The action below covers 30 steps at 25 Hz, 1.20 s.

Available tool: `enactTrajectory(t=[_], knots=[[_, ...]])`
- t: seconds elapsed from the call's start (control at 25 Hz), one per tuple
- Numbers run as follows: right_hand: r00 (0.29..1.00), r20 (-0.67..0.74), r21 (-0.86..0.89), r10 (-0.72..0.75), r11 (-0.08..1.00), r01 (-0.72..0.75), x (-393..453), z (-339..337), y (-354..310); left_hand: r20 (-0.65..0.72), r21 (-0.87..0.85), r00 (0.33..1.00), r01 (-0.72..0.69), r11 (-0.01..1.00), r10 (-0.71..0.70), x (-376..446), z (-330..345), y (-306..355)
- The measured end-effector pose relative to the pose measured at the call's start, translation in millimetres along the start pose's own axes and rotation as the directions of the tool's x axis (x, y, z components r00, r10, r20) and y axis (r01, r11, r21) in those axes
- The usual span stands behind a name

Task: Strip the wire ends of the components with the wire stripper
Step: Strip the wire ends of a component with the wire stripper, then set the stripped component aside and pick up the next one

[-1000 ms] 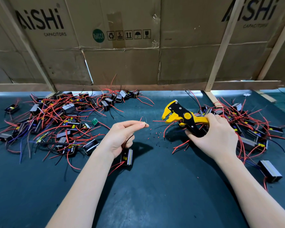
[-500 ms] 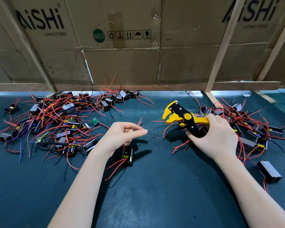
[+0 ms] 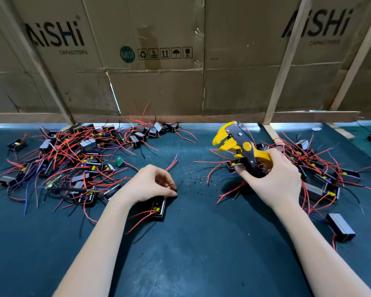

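Here the left hand [image 3: 149, 185] curls its fingers around a thin black wire [image 3: 169, 185] of a small black component [image 3: 159, 207] lying on the dark green mat [image 3: 191, 254] just below the fingertips, its red leads trailing toward the wrist; the right hand [image 3: 274, 181] grips the handles of the yellow-and-black wire stripper [image 3: 238, 146], head raised and pointing left; one heap of red-wired components [image 3: 73, 159] lies at left, another heap [image 3: 321, 168] behind the right hand; red insulation bits [image 3: 198, 179] speckle the mat between the hands.

cardboard boxes [image 3: 159, 86] printed AiSHi, wooden slats [image 3: 285, 67], dark green mat [image 3: 191, 254]
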State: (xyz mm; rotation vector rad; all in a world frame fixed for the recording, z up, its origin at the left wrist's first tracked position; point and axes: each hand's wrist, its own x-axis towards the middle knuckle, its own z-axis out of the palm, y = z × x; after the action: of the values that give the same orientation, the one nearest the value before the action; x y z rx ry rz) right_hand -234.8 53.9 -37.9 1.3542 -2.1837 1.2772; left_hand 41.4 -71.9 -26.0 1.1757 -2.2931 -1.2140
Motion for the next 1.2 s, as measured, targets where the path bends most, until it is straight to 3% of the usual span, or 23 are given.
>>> enactTrajectory(t=[0.16, 0.24, 0.28, 0.36, 0.4, 0.48, 0.52, 0.64, 0.76, 0.84, 1.0, 1.08, 1.2], knots=[[0.985, -0.155, 0.386, -0.077, 0.913, 0.133, 4.0, -11.5, 0.3, -0.072, 0.049, 0.992, -0.101, 0.994, 0.104, 6.8, 15.0, 52.5], [0.938, -0.322, 0.362, -0.126, 0.899, 0.245, 8.9, -19.1, 5.9, -0.267, -0.198, 0.957, -0.171, 0.965, 0.115, 23.2, 27.9, 94.5], [0.91, -0.391, 0.34, -0.138, 0.897, 0.282, 10.7, -22.1, 9.6, -0.326, -0.394, 0.943, -0.201, 0.897, 0.068, 33.2, 35.0, 115.4], [0.886, -0.455, 0.395, -0.093, 0.87, 0.294, 12.3, -24.8, 16.3, -0.255, -0.636, 0.967, -0.165, 0.754, -0.003, 47.1, 44.9, 147.7], [0.891, -0.452, 0.453, -0.048, 0.848, 0.275, 12.4, -24.0, 19.0, -0.157, -0.647, 0.987, -0.092, 0.757, -0.014, 51.3, 48.7, 152.6], [0.897, -0.441, 0.5, 0.018, 0.835, 0.229, 12.0, -21.8, 19.1, -0.059, -0.476, 0.997, 0.014, 0.879, -0.047, 52.6, 51.1, 141.6], [0.899, -0.437, 0.503, 0.032, 0.837, 0.215, 11.9, -22.0, 17.3, -0.088, -0.341, 0.994, 0.026, 0.94, -0.059, 51.8, 46.0, 128.2], [0.915, -0.404, 0.59, -0.002, 0.764, 0.263, 15.1, -25.0, 4.9, -0.344, -0.123, 0.939, -0.037, 0.992, -0.008, 54.5, 12.8, 84.4], [0.947, -0.311, 0.618, -0.082, 0.739, 0.267, 13.0, -21.1, -5.4, -0.687, -0.065, 0.725, 0.014, 0.998, -0.054, 58.3, -34.8, 50.9], [0.96, -0.252, 0.53, -0.123, 0.812, 0.243, 7.1, -15.3, -7.4, -0.759, 0.034, 0.647, 0.157, 0.987, -0.077, 63.3, -65.5, 24.6], [0.948, -0.221, 0.348, -0.23, 0.889, 0.297, 2.9, -10.9, -9.8, -0.602, 0.093, 0.709, 0.52, 0.849, -0.368, 75.2, -97.0, -22.5], [0.942, -0.204, 0.282, -0.267, 0.905, 0.318, 5.9, -10.8, -9.7, -0.541, 0.078, 0.745, 0.505, 0.859, -0.389, 78.1, -94.7, -30.1], [0.943, -0.188, 0.192, -0.274, 0.932, 0.309, 4.8, -9.0, -10.1, -0.507, 0.141, 0.804, 0.433, 0.89, -0.311, 78.1, -93.6, -40.0]])
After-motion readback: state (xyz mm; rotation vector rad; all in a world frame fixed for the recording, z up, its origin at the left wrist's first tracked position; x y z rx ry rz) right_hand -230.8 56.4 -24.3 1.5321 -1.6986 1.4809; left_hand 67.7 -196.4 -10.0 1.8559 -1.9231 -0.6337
